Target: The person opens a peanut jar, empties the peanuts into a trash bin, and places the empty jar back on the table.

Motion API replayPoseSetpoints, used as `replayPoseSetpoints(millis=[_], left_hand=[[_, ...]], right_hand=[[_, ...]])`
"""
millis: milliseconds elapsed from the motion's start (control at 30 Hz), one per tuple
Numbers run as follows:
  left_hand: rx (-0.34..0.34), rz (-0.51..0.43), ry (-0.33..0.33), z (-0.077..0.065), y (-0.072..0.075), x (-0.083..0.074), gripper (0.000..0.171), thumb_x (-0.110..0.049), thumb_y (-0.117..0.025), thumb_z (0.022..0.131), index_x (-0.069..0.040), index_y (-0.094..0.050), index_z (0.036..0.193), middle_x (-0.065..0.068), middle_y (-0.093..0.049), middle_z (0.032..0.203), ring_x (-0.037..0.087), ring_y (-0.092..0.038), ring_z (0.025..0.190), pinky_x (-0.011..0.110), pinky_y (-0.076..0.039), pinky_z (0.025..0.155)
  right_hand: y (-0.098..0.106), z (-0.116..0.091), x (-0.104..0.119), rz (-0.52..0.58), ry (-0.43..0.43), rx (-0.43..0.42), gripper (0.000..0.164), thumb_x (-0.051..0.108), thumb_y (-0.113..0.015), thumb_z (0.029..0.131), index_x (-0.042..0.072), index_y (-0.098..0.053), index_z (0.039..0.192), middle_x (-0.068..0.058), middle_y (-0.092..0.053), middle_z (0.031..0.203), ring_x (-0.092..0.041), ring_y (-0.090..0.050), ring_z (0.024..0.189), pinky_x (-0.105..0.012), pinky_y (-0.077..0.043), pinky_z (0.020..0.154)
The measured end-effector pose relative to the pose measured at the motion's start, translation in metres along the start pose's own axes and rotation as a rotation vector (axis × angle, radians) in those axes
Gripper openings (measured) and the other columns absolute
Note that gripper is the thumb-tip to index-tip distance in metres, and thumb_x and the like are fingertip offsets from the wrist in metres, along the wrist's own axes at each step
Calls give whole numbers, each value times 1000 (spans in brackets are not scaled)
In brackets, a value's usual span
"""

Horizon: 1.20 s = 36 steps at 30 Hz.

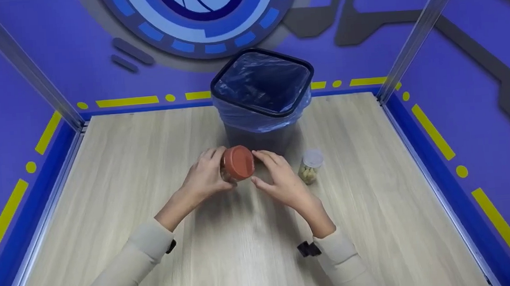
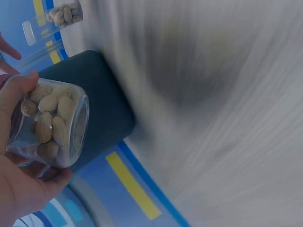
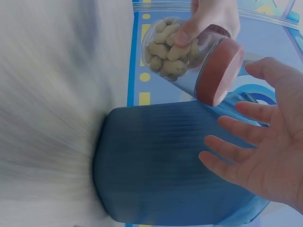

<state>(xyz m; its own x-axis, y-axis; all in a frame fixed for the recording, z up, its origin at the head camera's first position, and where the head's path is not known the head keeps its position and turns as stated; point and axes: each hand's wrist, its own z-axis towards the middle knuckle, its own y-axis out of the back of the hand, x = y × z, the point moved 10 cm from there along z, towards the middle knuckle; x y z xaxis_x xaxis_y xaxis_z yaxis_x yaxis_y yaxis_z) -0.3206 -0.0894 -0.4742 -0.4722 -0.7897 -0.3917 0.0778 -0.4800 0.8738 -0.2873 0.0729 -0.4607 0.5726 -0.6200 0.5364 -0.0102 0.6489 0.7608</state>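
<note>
Left hand (image 1: 203,173): curled round a clear jar (image 2: 52,120) of nuts, tilted, red lid (image 1: 240,162) on. Right hand (image 1: 282,181): just right of the grip, fingers spread, holding nothing. Step, seemingly: opening; next calls for closing right fingers round the lid. Farther right: small jar (image 1: 310,166). Beyond grip: lined bin (image 3: 151,165), bottom too dark to make out.

Clear peanut jar (image 1: 240,162), red-lidded, tilted, held

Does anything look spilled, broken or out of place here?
Nothing stands out: the red-lidded jar is tilted, but it is held and closed. The smaller jar stands upright near the bin, and no spill shows on the table.
</note>
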Motion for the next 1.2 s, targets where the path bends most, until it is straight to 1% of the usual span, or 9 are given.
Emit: replayPoseSetpoints(millis=[100, 200, 367, 500, 700, 800, 933, 1033, 1200], left_hand=[[11, 70, -27, 3, 3, -12, 96, -34, -96, 63, 1, -51, 140, 19, -59, 129, 36, -59, 117, 50, -54, 96], [-3, 120, -54, 5, 7, -22, 97, -33, -95, 64, 2, -50, 142, 20, -58, 131, 37, -59, 119, 50, -54, 96], [-63, 204, -107, 9, 15, -39, 90, -29, -91, 66, 2, -51, 140, 22, -57, 132, 38, -57, 121, 52, -53, 97], [-124, 263, -156, 10, 20, -51, 83, -26, -87, 67, 4, -53, 136, 23, -58, 130, 38, -57, 120, 51, -50, 100], [-186, 330, -179, 10, 26, -60, 77, -25, -85, 69, 3, -55, 133, 22, -59, 128, 39, -58, 117, 51, -50, 99], [-193, 338, -181, 10, 29, -63, 79, -25, -87, 67, 3, -55, 134, 22, -59, 128, 39, -57, 117, 52, -49, 100], [-198, 335, -189, 9, 30, -66, 81, -27, -89, 66, 3, -56, 134, 22, -59, 127, 40, -57, 117, 52, -49, 100], [-202, 334, -198, 8, 30, -68, 79, -27, -87, 68, 4, -56, 133, 22, -60, 127, 39, -58, 117, 51, -49, 100], [-212, 306, -233, 7, 31, -70, 74, -25, -84, 70, 6, -57, 131, 22, -62, 125, 38, -59, 117, 49, -49, 103]], right_hand=[[4, 0, 3, 12, 16, -19, 63, 33, -71, 95, 3, -50, 147, -15, -54, 144, -32, -50, 133, -48, -39, 113], [6, 1, 3, 45, 8, -23, 66, 35, -72, 94, 5, -49, 148, -15, -54, 144, -30, -50, 135, -46, -39, 114], [13, 3, -2, 137, -53, -46, 72, 37, -76, 91, 8, -47, 150, -14, -50, 146, -26, -49, 136, -42, -42, 113], [17, 6, -4, 225, -82, -55, 73, 35, -78, 90, 7, -46, 150, -16, -48, 147, -26, -53, 130, -39, -48, 105], [18, 13, -8, 341, -146, -39, 77, 32, -80, 89, 7, -43, 151, -18, -48, 143, -34, -57, 122, -40, -56, 94], [19, 17, -9, 348, -174, -25, 79, 31, -81, 87, 8, -43, 152, -19, -49, 145, -37, -55, 124, -47, -54, 95], [20, 21, -9, 326, -192, 2, 80, 33, -82, 86, 9, -44, 152, -17, -50, 147, -34, -54, 126, -52, -49, 102], [21, 23, -8, 306, -193, 7, 80, 34, -84, 84, 9, -46, 150, -15, -53, 145, -31, -56, 123, -52, -48, 102], [25, 24, -7, 261, -169, -24, 78, 36, -87, 80, 9, -53, 145, -13, -60, 137, -30, -59, 118, -52, -50, 99]])
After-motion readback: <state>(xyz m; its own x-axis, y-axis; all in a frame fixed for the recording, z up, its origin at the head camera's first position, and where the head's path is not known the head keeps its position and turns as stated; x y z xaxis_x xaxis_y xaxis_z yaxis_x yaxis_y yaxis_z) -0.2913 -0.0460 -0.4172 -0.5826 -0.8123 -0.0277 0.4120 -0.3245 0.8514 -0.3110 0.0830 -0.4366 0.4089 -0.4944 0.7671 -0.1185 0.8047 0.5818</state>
